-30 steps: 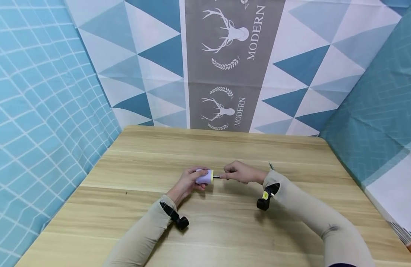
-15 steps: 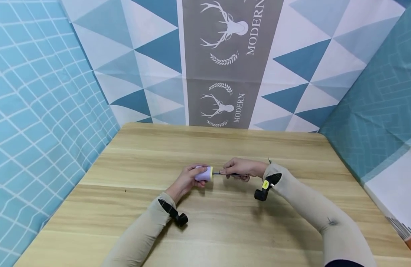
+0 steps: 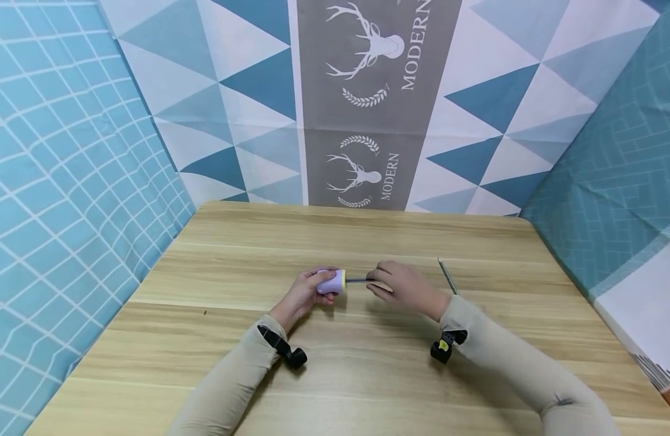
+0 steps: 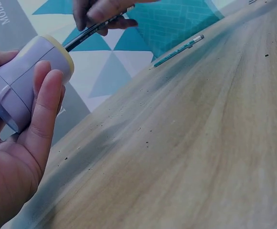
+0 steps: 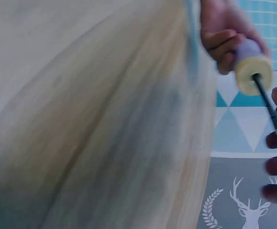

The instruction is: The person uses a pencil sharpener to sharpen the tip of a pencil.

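My left hand (image 3: pixel 304 295) grips a lilac pencil sharpener (image 3: pixel 329 283) with a yellow rim, held on its side above the table. From the yellow end a dark pencil (image 3: pixel 357 280) sticks out to the right, its tip hidden inside. Fingers and thumb of my right hand (image 3: pixel 407 289) are curled about the pencil's outer part, back of the hand upward. In the right wrist view the pencil (image 5: pixel 268 105) runs from the hole in the rim (image 5: pixel 243 78) to between the thumb and the fingers.
A green pencil (image 3: pixel 448 275) lies on the wooden table (image 3: pixel 367 387) beyond my right wrist, partly behind the sleeve. Small dark specks dot the wood. Patterned cloths hang behind the table and at both sides, with a blue grid cloth (image 3: pixel 51 181) on the left.
My right hand has rolled over the pencil, and its wrist has dropped toward me and to the right, uncovering more of the green pencil. The left hand keeps the sharpener nearly in place.
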The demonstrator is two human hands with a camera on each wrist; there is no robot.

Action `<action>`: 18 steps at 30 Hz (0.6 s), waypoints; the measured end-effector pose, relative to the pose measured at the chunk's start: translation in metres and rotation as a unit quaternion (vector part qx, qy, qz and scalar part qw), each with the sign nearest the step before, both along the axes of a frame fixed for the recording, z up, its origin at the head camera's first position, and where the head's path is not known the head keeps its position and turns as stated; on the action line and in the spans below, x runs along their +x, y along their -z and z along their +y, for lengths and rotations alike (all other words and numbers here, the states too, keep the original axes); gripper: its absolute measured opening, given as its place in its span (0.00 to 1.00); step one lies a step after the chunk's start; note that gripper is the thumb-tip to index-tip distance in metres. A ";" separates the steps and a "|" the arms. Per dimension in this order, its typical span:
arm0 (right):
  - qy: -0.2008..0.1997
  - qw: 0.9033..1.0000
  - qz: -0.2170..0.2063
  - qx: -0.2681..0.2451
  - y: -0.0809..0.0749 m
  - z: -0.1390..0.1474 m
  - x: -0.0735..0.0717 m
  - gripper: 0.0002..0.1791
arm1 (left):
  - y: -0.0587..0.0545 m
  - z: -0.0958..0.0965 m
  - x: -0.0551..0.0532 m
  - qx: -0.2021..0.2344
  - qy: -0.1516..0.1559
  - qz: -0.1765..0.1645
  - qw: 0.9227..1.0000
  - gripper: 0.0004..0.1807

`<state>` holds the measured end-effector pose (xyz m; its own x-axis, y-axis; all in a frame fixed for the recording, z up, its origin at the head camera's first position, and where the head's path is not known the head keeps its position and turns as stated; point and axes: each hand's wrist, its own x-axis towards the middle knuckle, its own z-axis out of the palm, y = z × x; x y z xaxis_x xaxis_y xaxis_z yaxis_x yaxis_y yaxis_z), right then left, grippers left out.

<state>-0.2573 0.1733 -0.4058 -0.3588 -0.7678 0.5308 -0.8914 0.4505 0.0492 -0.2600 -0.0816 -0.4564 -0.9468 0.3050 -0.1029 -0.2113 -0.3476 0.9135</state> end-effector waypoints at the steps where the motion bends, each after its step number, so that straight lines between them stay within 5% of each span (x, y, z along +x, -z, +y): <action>1: -0.012 0.998 0.058 0.005 0.003 0.001 -0.001 0.06 | 0.000 0.000 0.000 0.001 0.000 0.000 1.000 0.09; 5: -0.036 0.974 0.219 0.034 0.008 0.000 -0.007 0.14 | 0.000 0.001 0.001 -0.002 0.001 0.000 1.000 0.10; 8: -0.041 0.958 0.278 0.050 0.008 -0.003 -0.011 0.20 | 0.000 -0.001 0.001 -0.009 -0.002 -0.004 1.000 0.12; 14: -0.053 0.952 0.287 0.088 0.008 -0.011 -0.016 0.22 | 0.001 -0.003 -0.001 -0.021 -0.016 -0.023 0.999 0.20; 18: -0.052 0.960 0.256 0.099 0.007 -0.013 -0.017 0.18 | 0.001 -0.002 0.000 -0.017 -0.018 -0.031 0.999 0.21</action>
